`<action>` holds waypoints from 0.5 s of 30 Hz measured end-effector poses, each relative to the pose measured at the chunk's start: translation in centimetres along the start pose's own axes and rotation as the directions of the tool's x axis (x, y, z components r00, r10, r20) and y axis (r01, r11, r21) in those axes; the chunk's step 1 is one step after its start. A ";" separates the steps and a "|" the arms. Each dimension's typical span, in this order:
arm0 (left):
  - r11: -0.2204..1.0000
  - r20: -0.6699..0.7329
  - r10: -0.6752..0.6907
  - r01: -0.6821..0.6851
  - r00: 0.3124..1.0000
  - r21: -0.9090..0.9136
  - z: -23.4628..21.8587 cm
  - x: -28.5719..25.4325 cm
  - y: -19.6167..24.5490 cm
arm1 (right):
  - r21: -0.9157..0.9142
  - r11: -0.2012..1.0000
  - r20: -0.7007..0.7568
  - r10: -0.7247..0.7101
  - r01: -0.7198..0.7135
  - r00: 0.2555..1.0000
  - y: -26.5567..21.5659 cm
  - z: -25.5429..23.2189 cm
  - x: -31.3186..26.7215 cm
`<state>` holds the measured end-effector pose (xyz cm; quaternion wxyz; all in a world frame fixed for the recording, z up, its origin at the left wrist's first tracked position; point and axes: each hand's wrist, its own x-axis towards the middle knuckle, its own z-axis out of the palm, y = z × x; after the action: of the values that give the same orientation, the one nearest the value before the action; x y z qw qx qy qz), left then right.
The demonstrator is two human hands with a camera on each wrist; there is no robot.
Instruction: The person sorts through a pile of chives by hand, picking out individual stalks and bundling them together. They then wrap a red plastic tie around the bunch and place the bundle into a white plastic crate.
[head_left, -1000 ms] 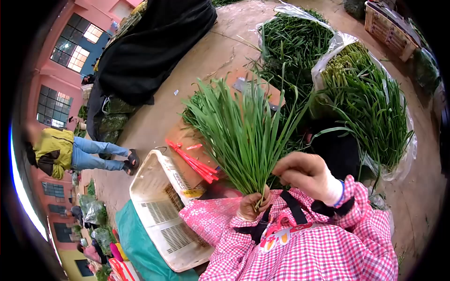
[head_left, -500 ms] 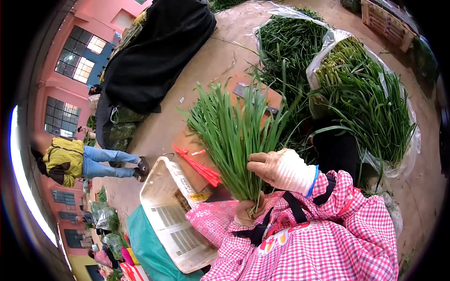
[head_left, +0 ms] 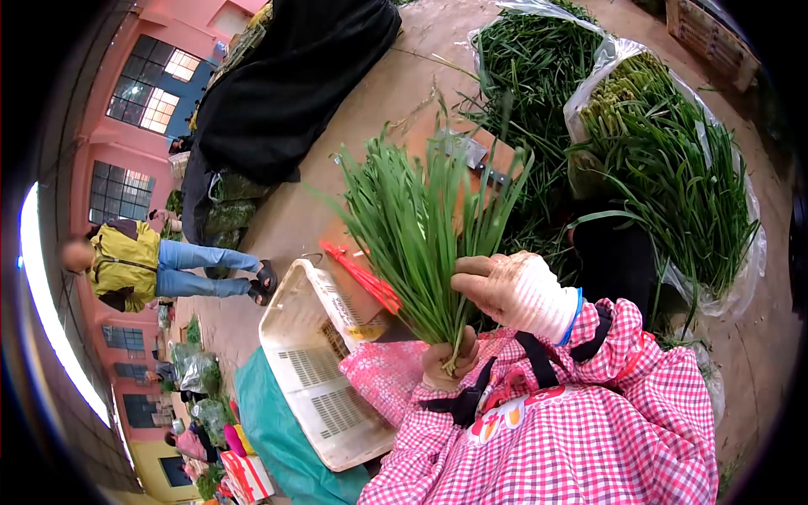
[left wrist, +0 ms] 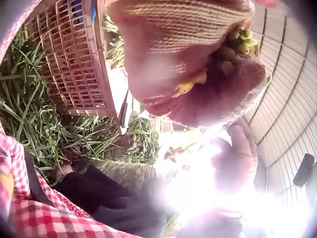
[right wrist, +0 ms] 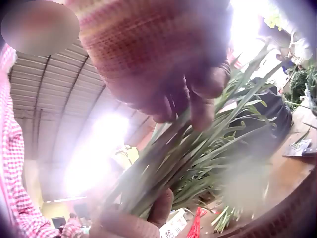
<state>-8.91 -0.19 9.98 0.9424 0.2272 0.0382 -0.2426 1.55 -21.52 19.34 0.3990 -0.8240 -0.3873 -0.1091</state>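
My left hand, in a knit glove, grips the base of an upright bunch of garlic chives. Their long flat leaves fan out above it. In the left wrist view, pale cut ends poke out of the curled glove. My right hand, gloved too, is at the bunch's right side partway up. Its fingertips pinch among the leaves in the right wrist view, above the left hand. Behind the bunch, a knife with a dark handle lies on a brown board, partly hidden by leaves.
Red strips lie left of the bunch, beside a white plastic crate and green sheeting. Clear plastic bags hold heaped greens at right. A black cover drapes a pile at back. A person stands at far left.
My right hand moved left from beside the bunch onto its leaves. The left hand keeps its grip at the base. The view shifted slightly.
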 end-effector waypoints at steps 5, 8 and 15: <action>1.000 -0.157 0.002 0.002 0.988 0.026 0.5 -0.1 -0.4 | -0.131 0.981 0.236 -0.109 0.143 0.966 -0.7 0.0 1.1; 0.998 -0.008 0.004 -0.004 1.000 -0.055 -0.9 -0.2 -0.4 | -0.201 0.976 0.325 -0.013 0.082 0.946 -0.6 0.5 1.5; 0.979 0.085 -0.009 0.026 0.996 -0.203 -2.8 -0.5 -0.5 | -0.210 0.975 0.340 0.010 0.066 0.940 0.3 1.2 0.9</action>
<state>-9.49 0.93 7.37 0.9593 0.1189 0.0252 -0.2549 2.22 -20.26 18.81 0.2316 -0.8635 -0.4477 -0.0132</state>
